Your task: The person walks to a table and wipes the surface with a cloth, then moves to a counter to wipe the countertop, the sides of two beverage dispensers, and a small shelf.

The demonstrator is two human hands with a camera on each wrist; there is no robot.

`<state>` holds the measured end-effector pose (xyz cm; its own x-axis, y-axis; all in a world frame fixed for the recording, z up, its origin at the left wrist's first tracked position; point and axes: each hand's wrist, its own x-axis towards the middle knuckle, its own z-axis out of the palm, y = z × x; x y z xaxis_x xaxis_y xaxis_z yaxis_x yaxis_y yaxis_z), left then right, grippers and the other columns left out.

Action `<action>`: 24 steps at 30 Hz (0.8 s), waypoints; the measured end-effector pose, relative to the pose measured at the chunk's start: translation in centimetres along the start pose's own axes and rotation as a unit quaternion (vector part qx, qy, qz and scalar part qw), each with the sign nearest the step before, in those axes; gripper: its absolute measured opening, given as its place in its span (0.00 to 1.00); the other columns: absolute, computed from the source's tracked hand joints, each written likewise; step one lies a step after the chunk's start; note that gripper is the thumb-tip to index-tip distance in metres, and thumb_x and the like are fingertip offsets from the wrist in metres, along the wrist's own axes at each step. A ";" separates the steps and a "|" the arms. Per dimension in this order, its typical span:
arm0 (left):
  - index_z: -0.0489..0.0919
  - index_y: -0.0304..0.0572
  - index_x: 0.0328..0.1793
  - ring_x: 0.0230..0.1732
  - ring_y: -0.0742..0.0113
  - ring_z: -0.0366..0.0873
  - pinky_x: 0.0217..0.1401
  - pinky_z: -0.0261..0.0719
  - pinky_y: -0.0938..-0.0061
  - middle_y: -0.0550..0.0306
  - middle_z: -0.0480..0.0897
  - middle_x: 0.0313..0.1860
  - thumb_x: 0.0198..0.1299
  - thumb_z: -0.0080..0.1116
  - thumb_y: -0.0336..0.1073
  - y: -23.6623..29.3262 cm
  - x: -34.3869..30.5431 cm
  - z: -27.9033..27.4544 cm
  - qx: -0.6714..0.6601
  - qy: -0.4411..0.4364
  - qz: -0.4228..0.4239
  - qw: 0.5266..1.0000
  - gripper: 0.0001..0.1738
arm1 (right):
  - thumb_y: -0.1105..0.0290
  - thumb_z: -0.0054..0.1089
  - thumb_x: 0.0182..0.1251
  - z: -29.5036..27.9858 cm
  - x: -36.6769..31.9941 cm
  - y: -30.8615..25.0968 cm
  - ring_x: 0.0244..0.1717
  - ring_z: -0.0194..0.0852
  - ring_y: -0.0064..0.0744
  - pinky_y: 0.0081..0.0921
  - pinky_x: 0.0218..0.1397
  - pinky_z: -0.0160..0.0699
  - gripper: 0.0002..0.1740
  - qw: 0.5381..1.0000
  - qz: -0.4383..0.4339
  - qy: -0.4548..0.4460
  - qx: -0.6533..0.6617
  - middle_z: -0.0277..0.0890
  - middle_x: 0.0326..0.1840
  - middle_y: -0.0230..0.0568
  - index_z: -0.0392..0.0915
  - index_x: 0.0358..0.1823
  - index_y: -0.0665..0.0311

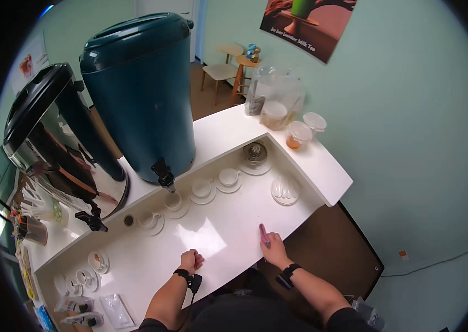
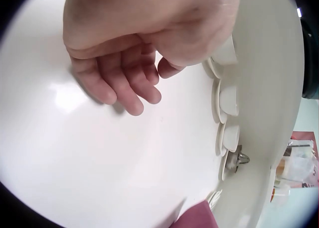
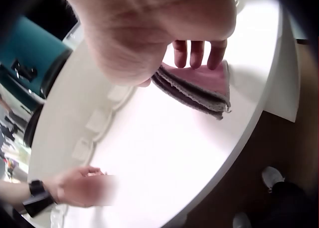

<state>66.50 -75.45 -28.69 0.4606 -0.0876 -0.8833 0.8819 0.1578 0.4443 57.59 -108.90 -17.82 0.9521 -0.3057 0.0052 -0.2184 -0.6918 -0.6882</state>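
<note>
In the head view my right hand (image 1: 274, 250) is at the front edge of the white counter (image 1: 234, 221), gripping a folded cloth. The right wrist view shows this cloth (image 3: 202, 81) as pink on the outside and grey inside, pinched between fingers and thumb. My left hand (image 1: 190, 260) hangs loosely curled over the counter, left of the right hand, holding nothing. In the left wrist view its fingertips (image 2: 134, 107) are close over the white surface. White cups on saucers (image 1: 201, 188) line the back wall beyond both hands.
A teal drink dispenser (image 1: 140, 94) and a steel one (image 1: 57, 155) stand on the raised ledge, their taps overhanging the counter. Far right are a citrus juicer (image 1: 255, 153) and a plate of white spoons (image 1: 284, 190). More cups (image 1: 99, 260) and a wrapped packet (image 1: 116, 311) lie left.
</note>
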 end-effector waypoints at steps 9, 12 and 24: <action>0.78 0.48 0.37 0.32 0.67 0.86 0.32 0.82 0.74 0.61 0.85 0.30 0.68 0.56 0.41 0.0 -1.8 1.6 -0.006 0.107 0.013 0.994 0.08 | 0.61 0.69 0.52 5.9 10.2 2.2 0.49 0.66 0.48 0.46 0.51 0.69 0.22 0.950 -0.202 -0.151 -0.186 0.66 0.46 0.46 0.77 0.49 0.56; 0.78 0.48 0.36 0.31 0.67 0.86 0.32 0.82 0.74 0.61 0.84 0.29 0.68 0.57 0.42 1.4 -2.2 2.7 0.007 0.147 -0.008 0.989 0.09 | 0.63 0.69 0.52 6.0 16.0 3.5 0.50 0.66 0.49 0.45 0.52 0.67 0.28 0.969 -0.169 -0.076 -0.167 0.67 0.46 0.47 0.73 0.55 0.55; 0.80 0.45 0.36 0.31 0.66 0.87 0.31 0.84 0.73 0.59 0.86 0.32 0.68 0.60 0.42 2.5 -2.1 3.1 0.015 0.177 -0.056 0.982 0.11 | 0.67 0.60 0.60 8.9 21.7 2.8 0.47 0.70 0.45 0.45 0.49 0.67 0.26 0.962 -0.204 -0.077 -0.162 0.70 0.42 0.43 0.74 0.62 0.64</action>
<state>68.11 -77.92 -25.27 0.3006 0.2459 -0.9215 0.9305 0.1365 0.3399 79.53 -111.66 -26.15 0.9876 0.1188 0.1024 0.1497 -0.9089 -0.3891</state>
